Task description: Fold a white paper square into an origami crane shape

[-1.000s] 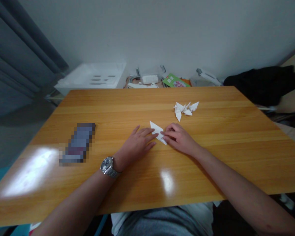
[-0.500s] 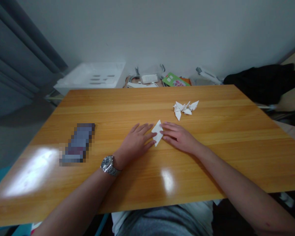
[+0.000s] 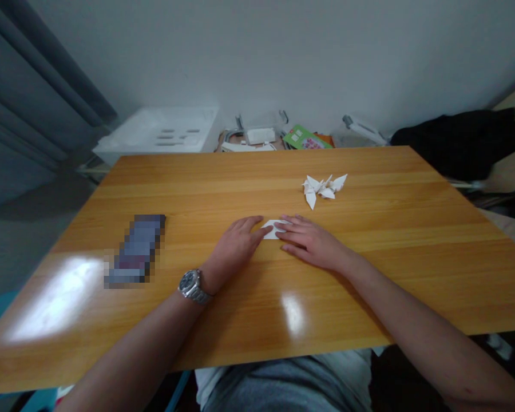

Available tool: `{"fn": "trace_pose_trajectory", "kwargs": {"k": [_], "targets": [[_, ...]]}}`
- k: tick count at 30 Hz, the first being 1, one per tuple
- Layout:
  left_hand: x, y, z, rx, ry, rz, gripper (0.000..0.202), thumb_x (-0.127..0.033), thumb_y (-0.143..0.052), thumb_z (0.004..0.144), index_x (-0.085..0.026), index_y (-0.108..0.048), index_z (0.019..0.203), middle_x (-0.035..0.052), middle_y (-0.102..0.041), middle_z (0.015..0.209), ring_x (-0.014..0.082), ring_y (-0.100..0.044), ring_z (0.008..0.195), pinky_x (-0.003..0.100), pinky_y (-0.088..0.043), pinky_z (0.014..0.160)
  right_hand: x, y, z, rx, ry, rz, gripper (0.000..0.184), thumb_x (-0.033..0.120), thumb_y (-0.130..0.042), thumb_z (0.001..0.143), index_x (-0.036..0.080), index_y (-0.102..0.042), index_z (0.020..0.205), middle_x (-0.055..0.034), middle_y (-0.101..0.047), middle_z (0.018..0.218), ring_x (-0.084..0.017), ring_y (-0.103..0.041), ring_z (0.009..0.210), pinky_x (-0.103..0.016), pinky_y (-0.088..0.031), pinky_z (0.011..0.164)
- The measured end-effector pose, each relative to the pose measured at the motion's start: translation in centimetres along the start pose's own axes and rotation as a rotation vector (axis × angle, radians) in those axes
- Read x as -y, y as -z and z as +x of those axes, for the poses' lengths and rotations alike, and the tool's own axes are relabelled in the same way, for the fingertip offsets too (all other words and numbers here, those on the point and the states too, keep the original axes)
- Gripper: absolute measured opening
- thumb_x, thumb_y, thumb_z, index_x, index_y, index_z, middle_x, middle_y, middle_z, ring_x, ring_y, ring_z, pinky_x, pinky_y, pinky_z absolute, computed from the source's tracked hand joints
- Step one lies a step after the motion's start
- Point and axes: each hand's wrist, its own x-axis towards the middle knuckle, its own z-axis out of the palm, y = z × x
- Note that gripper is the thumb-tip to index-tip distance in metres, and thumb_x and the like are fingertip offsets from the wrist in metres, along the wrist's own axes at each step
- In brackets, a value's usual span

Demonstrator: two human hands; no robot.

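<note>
A small folded piece of white paper (image 3: 271, 233) lies flat on the wooden table between my hands, its longer side running left to right. My left hand (image 3: 238, 243), with a metal watch (image 3: 190, 282) at the wrist, rests at the paper's left end; the thumb touches it and the fingers are stretched out. Over the right part of the paper lie the spread fingers of my right hand (image 3: 309, 239), hiding that end. Just beyond, several folded white paper pieces, like origami cranes (image 3: 324, 189), sit in a cluster.
A blurred-out phone (image 3: 139, 246) lies on the left of the table (image 3: 223, 320). Past the far edge are a white plastic tray (image 3: 171, 129), a green booklet (image 3: 304, 138) and a small white box (image 3: 261, 136). Dark cloth (image 3: 455, 140) is heaped at the far right.
The folded paper has turned from standing lengthwise, pointing away from me, to lying crosswise. My left fingers have drawn closer together, and my right fingers now cover more of the paper.
</note>
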Motion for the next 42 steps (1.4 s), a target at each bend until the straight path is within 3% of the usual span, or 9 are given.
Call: {"fn": "trace_pose_trajectory", "kwargs": {"k": [6,13,20,24,35,42], "targets": [[-0.2,0.3,0.4,-0.031,-0.026,-0.031,0.033,-0.02,-0.055,0.102,-0.021,-0.064,0.134,0.0132,-0.061,0.138,0.027,-0.059,0.125,0.045,-0.05,0.106,0.1,-0.3,0.1,-0.017,-0.035,0.041,0.031,0.022,-0.053,0.104,0.018,-0.07,0.129,-0.0122,-0.066,0.141,-0.025,-0.063,0.131,-0.044,-0.05,0.114],[-1.5,1.2,0.9,-0.001,-0.03,-0.083,0.023,-0.03,-0.058,0.102,-0.019,-0.071,0.118,0.0092,-0.069,0.116,0.0257,-0.063,0.107,0.043,-0.052,0.097,0.0,-0.7,0.3,-0.111,-0.003,0.075,0.02,0.019,-0.06,0.101,0.018,-0.075,0.113,-0.0091,-0.077,0.121,-0.025,-0.072,0.11,-0.043,-0.058,0.101],[-2.0,0.8,1.1,0.018,0.046,-0.278,0.021,-0.027,-0.06,0.101,-0.019,-0.069,0.118,0.0085,-0.065,0.115,0.0209,-0.064,0.102,0.034,-0.055,0.091,0.4,-0.6,0.6,-0.149,-0.003,0.091,0.011,0.02,-0.065,0.098,0.018,-0.076,0.1,-0.0085,-0.079,0.108,-0.025,-0.072,0.099,-0.042,-0.059,0.091],[-1.9,0.6,1.1,0.017,0.055,-0.305,0.022,-0.029,-0.059,0.102,-0.02,-0.069,0.118,0.0073,-0.066,0.114,0.0216,-0.063,0.103,0.036,-0.054,0.093,0.6,-0.4,0.6,-0.142,-0.016,0.101,0.013,0.021,-0.062,0.1,0.02,-0.076,0.099,-0.0081,-0.079,0.109,-0.024,-0.072,0.101,-0.042,-0.058,0.092],[-1.8,0.4,1.1,-0.037,0.098,-0.362,0.017,-0.032,-0.059,0.102,-0.02,-0.07,0.106,0.0059,-0.066,0.107,0.0194,-0.064,0.096,0.033,-0.054,0.087,0.8,-0.5,0.8,-0.164,-0.179,0.228,0.012,0.023,-0.064,0.099,0.021,-0.076,0.101,-0.0079,-0.079,0.111,-0.024,-0.071,0.104,-0.04,-0.056,0.093],[-2.2,0.2,1.7,-0.083,0.174,-0.384,0.012,-0.025,-0.06,0.1,-0.018,-0.069,0.095,0.0059,-0.066,0.099,0.0191,-0.064,0.091,0.032,-0.054,0.084,1.5,-0.3,1.5,-0.178,-0.264,0.247,0.012,0.022,-0.063,0.098,0.021,-0.075,0.097,-0.0082,-0.078,0.104,-0.024,-0.07,0.098,-0.039,-0.055,0.089]]}}
